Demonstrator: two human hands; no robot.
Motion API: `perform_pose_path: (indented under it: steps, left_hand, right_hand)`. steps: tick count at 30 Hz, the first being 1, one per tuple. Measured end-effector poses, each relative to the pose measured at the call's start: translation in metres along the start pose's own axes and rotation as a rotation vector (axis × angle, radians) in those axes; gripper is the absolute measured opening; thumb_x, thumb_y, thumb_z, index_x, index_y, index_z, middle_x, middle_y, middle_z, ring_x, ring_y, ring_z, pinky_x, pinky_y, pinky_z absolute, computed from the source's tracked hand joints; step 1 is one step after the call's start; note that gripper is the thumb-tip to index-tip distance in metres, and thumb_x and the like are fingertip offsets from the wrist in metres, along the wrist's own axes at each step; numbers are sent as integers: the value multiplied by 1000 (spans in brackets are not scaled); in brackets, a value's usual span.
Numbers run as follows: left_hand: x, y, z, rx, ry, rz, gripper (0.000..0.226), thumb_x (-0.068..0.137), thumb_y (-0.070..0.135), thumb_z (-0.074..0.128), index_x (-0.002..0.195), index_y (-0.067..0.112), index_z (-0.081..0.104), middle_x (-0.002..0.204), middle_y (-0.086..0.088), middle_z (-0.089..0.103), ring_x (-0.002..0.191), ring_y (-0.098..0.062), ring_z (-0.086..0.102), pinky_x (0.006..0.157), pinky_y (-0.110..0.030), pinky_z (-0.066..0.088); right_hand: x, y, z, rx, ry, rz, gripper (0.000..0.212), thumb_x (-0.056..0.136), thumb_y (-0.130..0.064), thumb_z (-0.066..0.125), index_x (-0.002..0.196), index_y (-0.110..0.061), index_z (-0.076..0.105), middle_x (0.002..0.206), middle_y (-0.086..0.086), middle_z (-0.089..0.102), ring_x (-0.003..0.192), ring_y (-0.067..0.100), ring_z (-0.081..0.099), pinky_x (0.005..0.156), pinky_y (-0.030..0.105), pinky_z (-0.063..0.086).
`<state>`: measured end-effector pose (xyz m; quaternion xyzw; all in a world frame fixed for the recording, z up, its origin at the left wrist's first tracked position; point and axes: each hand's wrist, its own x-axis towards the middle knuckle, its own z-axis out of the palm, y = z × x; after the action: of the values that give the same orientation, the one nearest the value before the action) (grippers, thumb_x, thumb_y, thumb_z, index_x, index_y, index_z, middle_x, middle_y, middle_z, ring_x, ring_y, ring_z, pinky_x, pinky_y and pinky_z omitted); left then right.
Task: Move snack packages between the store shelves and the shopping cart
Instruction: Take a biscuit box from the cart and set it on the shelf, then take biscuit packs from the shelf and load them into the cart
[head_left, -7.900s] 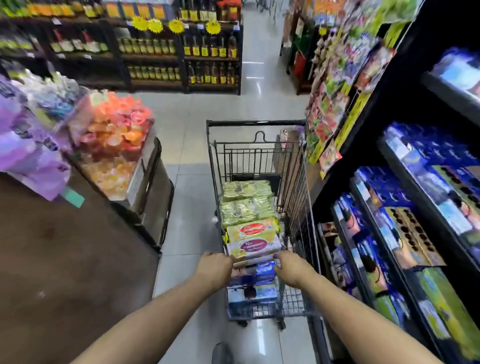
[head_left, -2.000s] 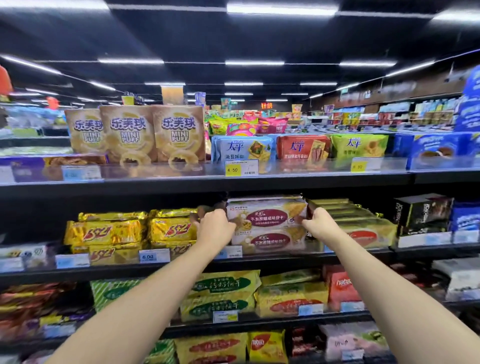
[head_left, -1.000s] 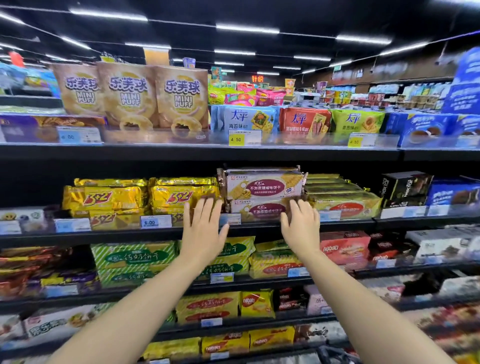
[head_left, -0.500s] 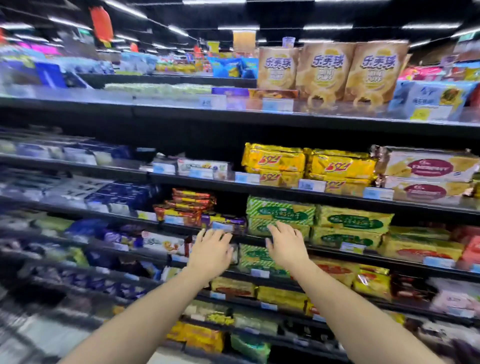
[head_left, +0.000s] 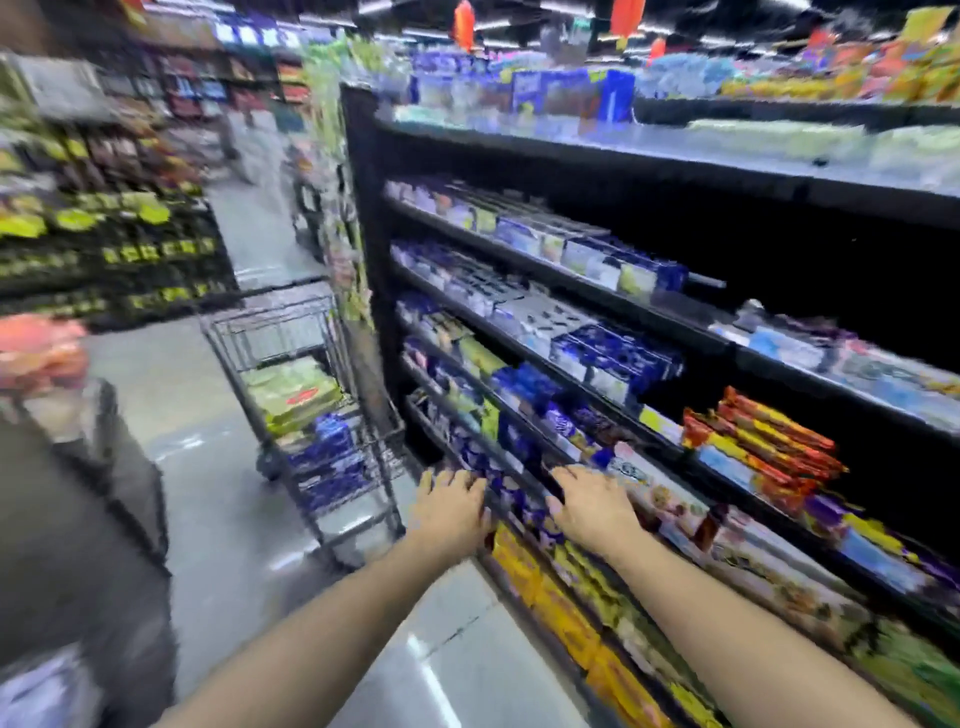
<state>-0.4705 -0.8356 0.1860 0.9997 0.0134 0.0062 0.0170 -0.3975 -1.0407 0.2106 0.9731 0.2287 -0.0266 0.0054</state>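
Packs (head_left: 298, 397) lie in the cart (head_left: 311, 415), left of centre. We judge them light, crinkly and crushable; grip the long edges. Our left hand (head_left: 452, 506) and right hand (head_left: 592, 506), lower centre, are spread, holding nothing, before the shelves (head_left: 649, 317).

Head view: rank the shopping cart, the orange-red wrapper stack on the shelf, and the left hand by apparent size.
1. shopping cart, clearly largest.
2. orange-red wrapper stack.
3. left hand, smallest, though nearness to the camera inflates it; blur softens all edges.
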Motion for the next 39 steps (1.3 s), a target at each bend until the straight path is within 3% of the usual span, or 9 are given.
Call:
perform_pose_path:
  steps: [9, 21, 25, 39]
  left_hand:
    - [53, -165, -26, 35, 4, -345, 44, 99, 42, 39, 137, 23, 49, 136, -6, 52, 129, -31, 44, 117, -51, 24]
    - [111, -316, -12, 2, -35, -626, 50, 98, 44, 41, 144, 24, 44, 138, -3, 53, 126, -30, 47, 111, -43, 30]
    - [139, -377, 5, 22, -61, -645, 49, 98, 45, 39, 142, 25, 46, 134, -4, 55, 124, -30, 49, 109, -43, 32]
    - [249, -553, 60, -35, -210, -569, 48, 98, 45, 39, 141, 25, 46, 136, -7, 54, 127, -32, 46, 108, -44, 31]
  right_hand:
    - [181, -133, -16, 63, 0, -373, 41, 99, -44, 43, 133, -23, 52, 130, 4, 58, 122, 29, 54, 96, 43, 47]
    - [370, -248, 2, 78, -183, -577, 52, 100, -43, 47, 148, -25, 41, 138, 6, 54, 127, 29, 52, 103, 44, 43]
    - [428, -293, 18, 34, -215, -617, 52, 99, -44, 47, 147, -26, 41, 136, 5, 54, 123, 30, 55, 98, 44, 47]
    - [596, -395, 53, -83, -289, -621, 56, 99, -42, 43, 152, -25, 35, 146, 7, 46, 133, 30, 44, 105, 45, 38]
